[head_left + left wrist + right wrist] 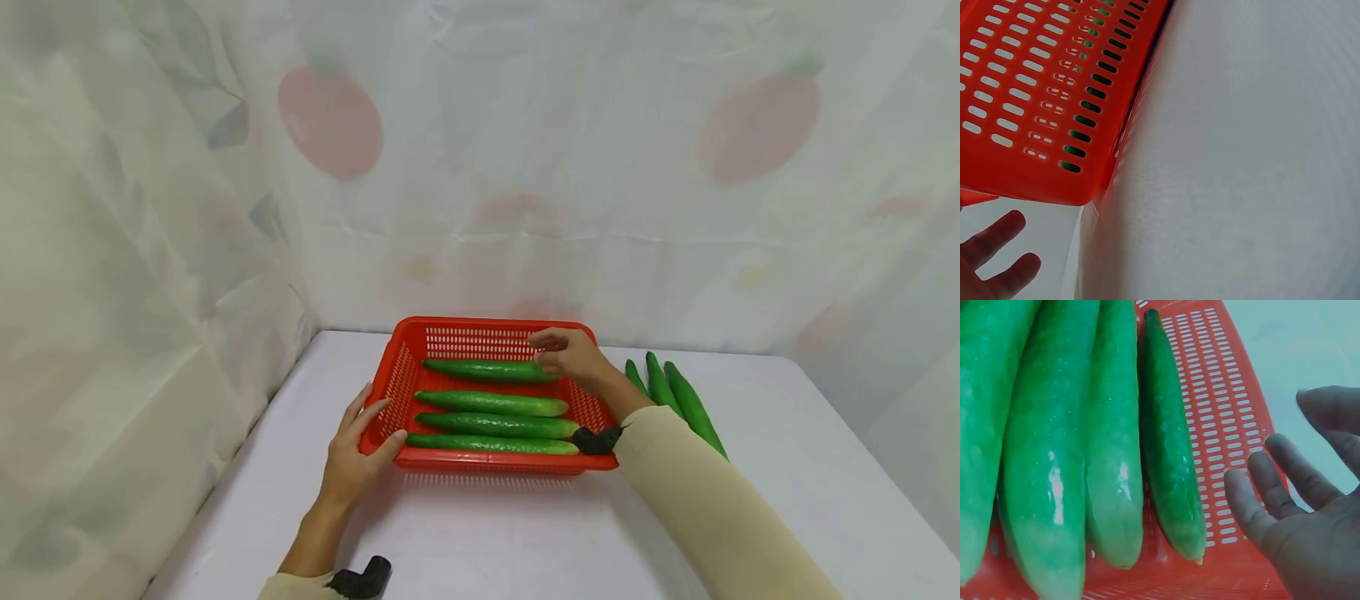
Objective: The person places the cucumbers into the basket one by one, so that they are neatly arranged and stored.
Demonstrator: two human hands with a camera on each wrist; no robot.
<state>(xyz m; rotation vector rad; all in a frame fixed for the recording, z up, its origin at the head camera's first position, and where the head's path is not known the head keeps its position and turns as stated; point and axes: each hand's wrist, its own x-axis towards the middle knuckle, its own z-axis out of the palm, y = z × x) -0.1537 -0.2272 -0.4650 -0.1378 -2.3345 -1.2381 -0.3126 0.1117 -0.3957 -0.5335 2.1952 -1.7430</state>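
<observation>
A red plastic basket (487, 458) with slotted walls sits on the table, several green cucumbers (495, 425) lying side by side in it. My right hand (573, 358) hovers over the basket's back right part, near the pale end of the rearmost cucumber (480, 370). In the right wrist view its fingers (1275, 487) are spread and relaxed, with nothing between them. At the basket's front left corner is my left hand (351, 458), fingers extended and thumb at the rim. Two of its fingers (1013, 275) show beside the basket wall (1029, 169) in the left wrist view; firm contact cannot be made out.
Three more cucumbers (690, 404) lie on the white table (810, 467) right of the basket, partly behind my right forearm. A pale fruit-printed sheet (600, 167) hangs behind the table, and another covers the left side. Dark straps (363, 577) sit at my wrists.
</observation>
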